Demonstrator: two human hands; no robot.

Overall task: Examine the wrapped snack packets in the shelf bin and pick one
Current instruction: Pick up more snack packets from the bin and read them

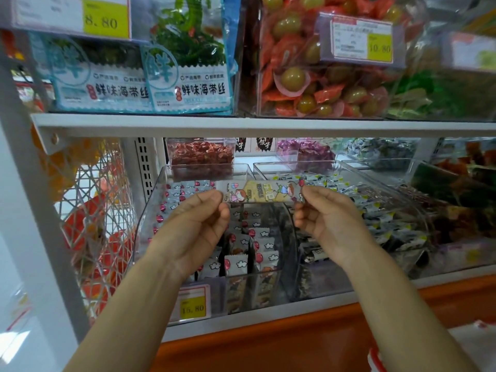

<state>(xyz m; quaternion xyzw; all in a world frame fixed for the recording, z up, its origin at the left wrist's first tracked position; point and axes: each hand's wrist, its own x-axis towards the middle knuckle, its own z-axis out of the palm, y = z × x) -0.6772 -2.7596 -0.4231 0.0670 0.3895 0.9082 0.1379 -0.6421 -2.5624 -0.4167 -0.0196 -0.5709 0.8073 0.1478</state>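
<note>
A long wrapped snack packet [261, 191] with cartoon figures and a yellow panel is stretched level above the clear shelf bin [150, 210]. My left hand [200, 224] pinches its left end. My right hand [326, 218] pinches its right end. Below it, the bin holds several more packets [261, 245] of the same kind, white with red balloons and clouds, standing in rows. My hands hide part of those rows.
A yellow price tag [193, 304] reading 16.80 hangs on the bin's front. A second clear bin [402, 200] of dark-and-white packets sits to the right. A white shelf edge [241, 124] runs just above, carrying seaweed bags [188, 84] and a bin of green-ball snacks [322, 84]. A wire basket [94, 210] stands at left.
</note>
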